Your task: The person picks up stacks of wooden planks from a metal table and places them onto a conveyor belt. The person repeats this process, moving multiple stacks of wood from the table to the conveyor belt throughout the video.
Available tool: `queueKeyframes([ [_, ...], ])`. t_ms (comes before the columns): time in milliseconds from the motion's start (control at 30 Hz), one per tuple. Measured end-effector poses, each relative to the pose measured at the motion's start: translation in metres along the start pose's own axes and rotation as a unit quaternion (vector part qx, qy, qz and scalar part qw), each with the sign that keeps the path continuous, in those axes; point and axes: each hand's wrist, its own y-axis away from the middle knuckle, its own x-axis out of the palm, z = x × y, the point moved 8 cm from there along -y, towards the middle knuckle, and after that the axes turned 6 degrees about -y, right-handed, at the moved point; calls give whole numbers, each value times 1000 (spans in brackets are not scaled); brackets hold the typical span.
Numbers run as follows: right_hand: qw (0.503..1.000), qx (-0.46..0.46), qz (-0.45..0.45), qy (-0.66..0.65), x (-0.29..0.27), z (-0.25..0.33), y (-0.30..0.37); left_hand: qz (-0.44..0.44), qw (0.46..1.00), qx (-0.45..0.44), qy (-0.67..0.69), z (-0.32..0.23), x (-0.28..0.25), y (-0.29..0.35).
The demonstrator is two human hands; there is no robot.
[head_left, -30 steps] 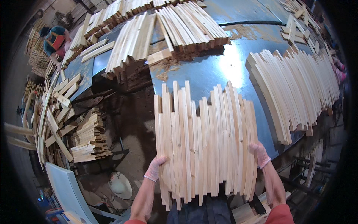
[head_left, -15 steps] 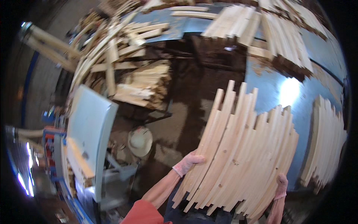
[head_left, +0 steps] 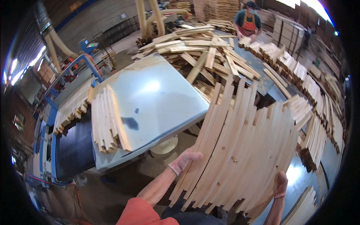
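A wide bundle of pale wooden strips [head_left: 236, 153] is held side by side between my two hands, in front of my body. Its ends are uneven, and small knots dot some faces. My left hand [head_left: 186, 159], in a pinkish knit glove, grips the left edge with the thumb on top. On the right edge, my gloved right hand [head_left: 281, 183] presses inward. The fingers under the bundle are hidden on both sides.
To the left stands a pale metal table [head_left: 161, 93] bearing a row of strips [head_left: 107, 120], beside a blue-framed machine [head_left: 50, 150] with a dark belt. Loose boards [head_left: 198, 47] pile up ahead. A co-worker [head_left: 248, 22] stands beyond, near long rows of strips [head_left: 288, 62] at right.
My view has swung left and up, bringing the metal table, the machine and the co-worker into sight. The bundle stays gripped between both hands.
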Motion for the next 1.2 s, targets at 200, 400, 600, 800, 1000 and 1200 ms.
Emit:
queueKeyframes([
  [200, 945, 77, 156, -276, 217, 101, -96, -94, 988, 88, 85, -47, -148, 61],
  [400, 942, 120, 234, -208, 373, 161, -165, -193, 964, 110, 145, -67, -232, 111],
  [600, 878, 222, 358, -228, 503, 177, -244, -286, 940, 144, 117, -118, -283, 117],
  [800, 858, 271, 408, -154, 611, 182, -313, -389, 905, 148, 84, -149, -325, 98],
  [1000, 841, 157, 514, -66, 686, 157, -396, -372, 902, 83, 204, -155, -335, 56],
  [1200, 803, 157, 564, -110, 747, 168, -441, -443, 871, 110, 181, -179, -378, 34],
])
